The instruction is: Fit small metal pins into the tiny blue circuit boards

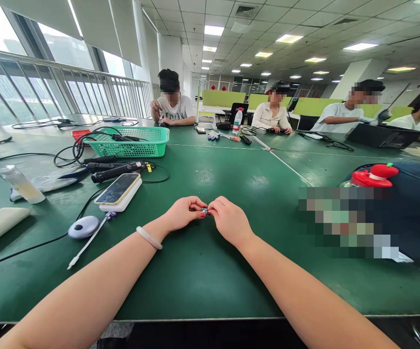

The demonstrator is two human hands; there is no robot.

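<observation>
Between my two hands, just above the green table (pixel 210 271), is a small dark and silvery part (pixel 204 211) whose kind I cannot make out. My left hand (pixel 184 212), with a pale bangle at its wrist, pinches the part between thumb and fingers. From the other side my right hand (pixel 230 219) has its fingers closed at the part's right end. The fingertips of both hands nearly meet and hide much of the part.
Left of my hands lie a phone (pixel 118 188) on a white block, a lilac round device (pixel 84 227) and a small bottle (pixel 23 184). Behind them are black electric screwdrivers (pixel 119 171) and a green basket (pixel 133 143) with cables. A red-lidded container (pixel 373 177) stands right. Several people sit across the table.
</observation>
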